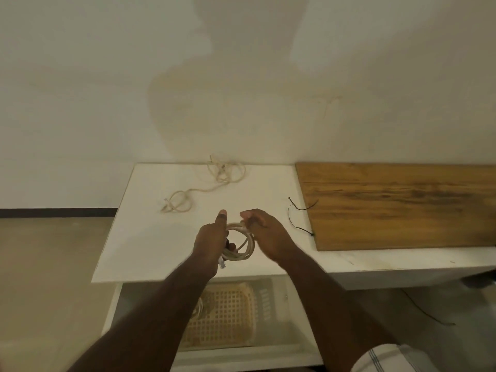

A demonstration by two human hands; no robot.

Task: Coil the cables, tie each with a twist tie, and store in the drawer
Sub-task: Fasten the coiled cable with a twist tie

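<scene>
Cables: two in plain sight; one coiled cable held above the near part of the white cabinet top, one loose cable sprawled at the far side by the wall.
Twist ties: two thin dark twist ties, lying right of the hands by the wooden board.
Left hand: fingers curled round the coil's left side, thumb raised.
Right hand: fingertips pinch the coil's upper right part.
Drawer: one, open below the near edge of the top, holding one lattice basket.
Hidden: the forearms cover much of the basket; a pale loop at its left edge may be another cable, hard to make out.
Cut off: a striped cloth at the near right corner.
</scene>
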